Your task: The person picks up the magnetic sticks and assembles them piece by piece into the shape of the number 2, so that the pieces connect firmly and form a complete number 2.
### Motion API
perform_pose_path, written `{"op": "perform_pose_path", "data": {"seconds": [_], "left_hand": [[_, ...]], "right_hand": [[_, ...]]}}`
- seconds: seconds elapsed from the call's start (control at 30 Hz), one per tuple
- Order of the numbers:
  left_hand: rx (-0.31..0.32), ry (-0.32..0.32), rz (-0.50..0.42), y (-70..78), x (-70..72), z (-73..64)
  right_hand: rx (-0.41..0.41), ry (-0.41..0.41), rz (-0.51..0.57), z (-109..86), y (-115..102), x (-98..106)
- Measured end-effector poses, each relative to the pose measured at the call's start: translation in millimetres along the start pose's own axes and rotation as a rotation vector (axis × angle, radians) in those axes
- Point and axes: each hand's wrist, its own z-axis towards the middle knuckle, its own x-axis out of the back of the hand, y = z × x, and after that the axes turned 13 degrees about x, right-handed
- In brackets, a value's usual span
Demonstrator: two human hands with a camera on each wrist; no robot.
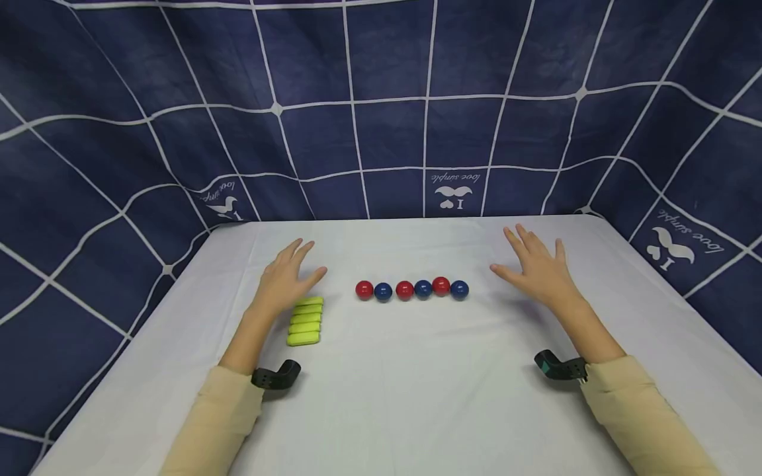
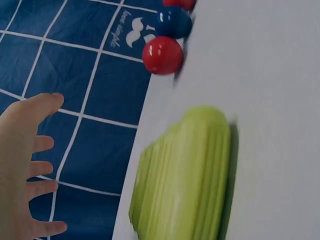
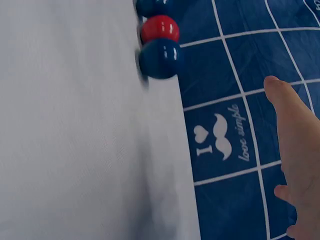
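In the head view, red and blue glossy balls alternate in a row across the middle of the white table, from a red ball (image 1: 364, 289) at the left end to a blue ball (image 1: 459, 289) at the right end. My left hand (image 1: 284, 281), fingers spread and holding nothing, hovers left of the row. Just below it lies a stack of yellow-green sticks (image 1: 305, 321), side by side; their kind is unclear. In the left wrist view these sticks (image 2: 182, 175) look ribbed together. My right hand (image 1: 540, 272) is spread above the table, right of the row, with nothing in it.
A white cloth covers the table (image 1: 393, 396). Behind it and along both sides hangs a dark blue curtain (image 1: 387, 132) with white grid lines. Black wrist devices sit at the left cuff (image 1: 276, 375) and the right cuff (image 1: 559, 367).
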Motion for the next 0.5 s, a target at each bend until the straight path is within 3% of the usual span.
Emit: {"op": "perform_pose_path", "data": {"seconds": [0.3,0.5], "left_hand": [[0.030,0.034,-0.260,7.9,-10.1,-9.1],[0.056,0.019,-0.292,-7.5,-22.6,-14.0]], "right_hand": [[0.093,0.046,0.126,2.8,-19.7,-29.0],[0.070,0.006,0.329,1.7,-34.2,-45.3]]}}
